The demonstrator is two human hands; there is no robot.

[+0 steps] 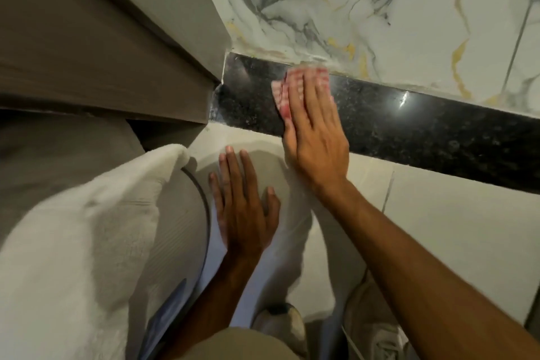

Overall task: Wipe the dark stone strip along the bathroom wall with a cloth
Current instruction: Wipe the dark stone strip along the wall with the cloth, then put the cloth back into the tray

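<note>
A dark speckled stone strip (409,128) runs across the wall, from a grey frame on the left to the right edge. My right hand (314,131) lies flat on the strip near its left end, pressing a red and white checked cloth (282,93) against the stone. The cloth shows past my fingertips and at the left of my fingers; the rest is hidden under the hand. My left hand (244,207) rests flat, fingers spread, on the pale tile (292,228) below the strip and holds nothing.
White marble-patterned tile (380,9) with grey and yellow veins covers the wall above the strip. A grey door frame (117,52) stands at the left. A white towel (73,242) hangs at lower left. My white shoes (374,336) are on the floor below.
</note>
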